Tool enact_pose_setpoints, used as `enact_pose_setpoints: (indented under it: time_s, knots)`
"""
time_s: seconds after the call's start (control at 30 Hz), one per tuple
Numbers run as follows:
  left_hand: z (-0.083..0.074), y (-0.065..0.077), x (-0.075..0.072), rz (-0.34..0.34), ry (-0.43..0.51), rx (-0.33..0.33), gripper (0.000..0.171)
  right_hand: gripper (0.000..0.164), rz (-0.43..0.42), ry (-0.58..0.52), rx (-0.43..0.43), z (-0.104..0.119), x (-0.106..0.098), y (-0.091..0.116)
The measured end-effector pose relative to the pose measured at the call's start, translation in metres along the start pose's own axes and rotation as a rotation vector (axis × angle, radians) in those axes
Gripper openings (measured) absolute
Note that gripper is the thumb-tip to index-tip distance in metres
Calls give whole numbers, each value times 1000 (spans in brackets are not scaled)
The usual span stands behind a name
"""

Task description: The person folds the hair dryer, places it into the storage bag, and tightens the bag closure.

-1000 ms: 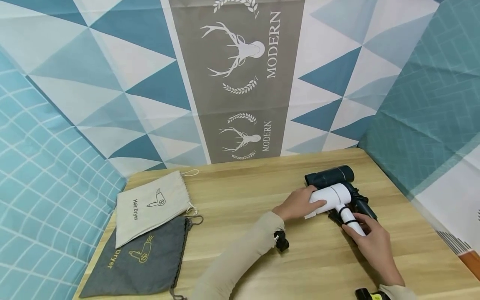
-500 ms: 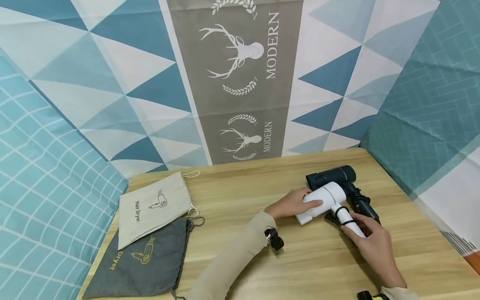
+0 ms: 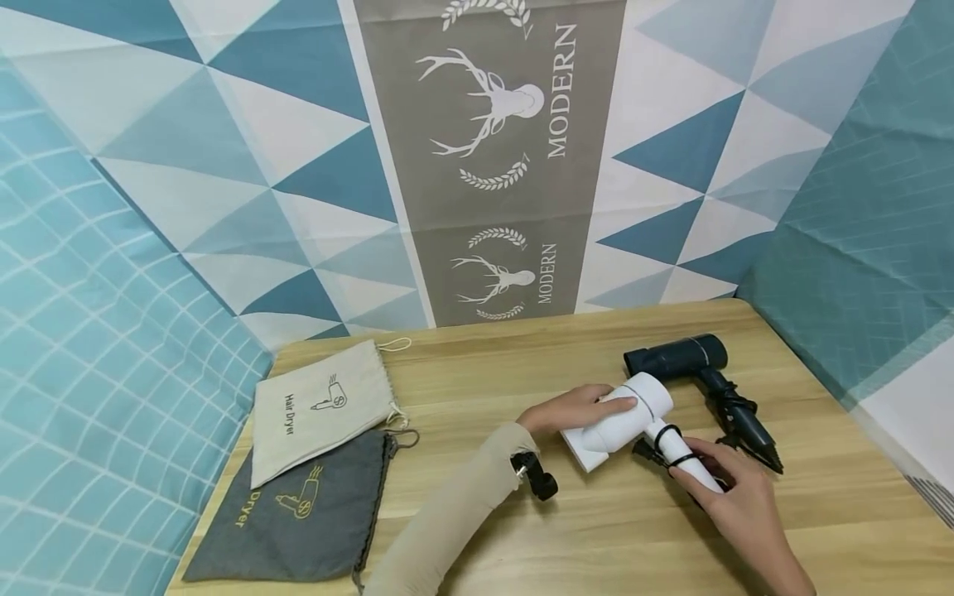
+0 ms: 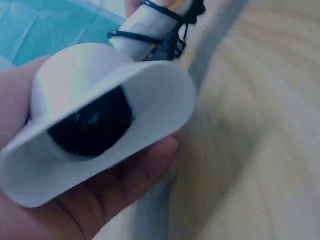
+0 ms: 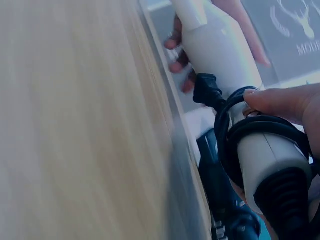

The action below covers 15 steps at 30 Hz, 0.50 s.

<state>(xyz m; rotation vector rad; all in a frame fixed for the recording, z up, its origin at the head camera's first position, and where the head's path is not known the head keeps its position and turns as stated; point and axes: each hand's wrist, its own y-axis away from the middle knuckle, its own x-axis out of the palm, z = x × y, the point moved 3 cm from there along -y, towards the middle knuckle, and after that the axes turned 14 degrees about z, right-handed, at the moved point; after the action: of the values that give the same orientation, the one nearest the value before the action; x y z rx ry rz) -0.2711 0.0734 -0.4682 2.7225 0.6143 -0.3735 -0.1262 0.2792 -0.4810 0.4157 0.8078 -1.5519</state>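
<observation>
Both hands hold a white hair dryer (image 3: 628, 420), its nozzle pointing left and toward the person. My left hand (image 3: 570, 409) grips the barrel, thumb on top. The left wrist view looks into the wide, flat nozzle (image 4: 162, 97), with fingers curled beneath it. My right hand (image 3: 745, 497) grips the handle, around which a black power cord (image 5: 267, 124) is wound. A black plug (image 5: 207, 90) sticks out from the coil. Behind and to the right, a black hair dryer (image 3: 674, 358) lies on the table, its cord bundled at the handle.
On the table's left side, a beige drawstring pouch (image 3: 335, 439) marked "Hair Dryer" overlaps a dark grey one (image 3: 320, 542). The wooden table (image 3: 477, 372) meets patterned fabric walls (image 3: 514, 190) at the back and sides.
Both hands have moved the white hair dryer left and toward the person, away from the black one. Its nozzle has swung nearer the person, and more of the black hair dryer shows.
</observation>
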Motion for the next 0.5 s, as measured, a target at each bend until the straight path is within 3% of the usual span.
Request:
enact_pose_setpoints:
  time_s: [0.2,0.5]
  knots:
    - [-1,25,3,-34,143,30,45,46,-12,-4,-79,23,6,2]
    - [0,55,1,-55,149,73,40,48,-9,22,-148,48,13,3]
